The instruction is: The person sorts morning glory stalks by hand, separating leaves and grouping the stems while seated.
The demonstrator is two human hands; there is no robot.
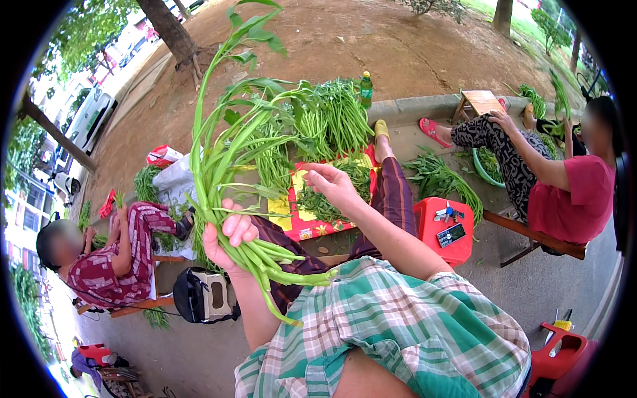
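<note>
My left hand (231, 236) is closed around a bunch of water spinach (219, 174). Its cut stem ends (278, 261) point right, towards my lap, and its leafy tops rise up and over to the right. My right hand (333, 186) hovers beside the bunch with bent fingers slightly apart and nothing visible in them. Below it, loose leaves (326, 201) lie on a red and yellow printed sheet (298, 231) between my legs. Past the sheet, bundles of water spinach (333, 117) are laid side by side, partly behind the held stems.
A red stool (428, 234) at my right carries keys (450, 213) and a phone (451, 235). Seated people work with greens at left (107, 258) and right (570, 191). A black bag (191, 293) stands at lower left. Beyond the bundles are a green bottle (366, 92) and a curb (413, 107).
</note>
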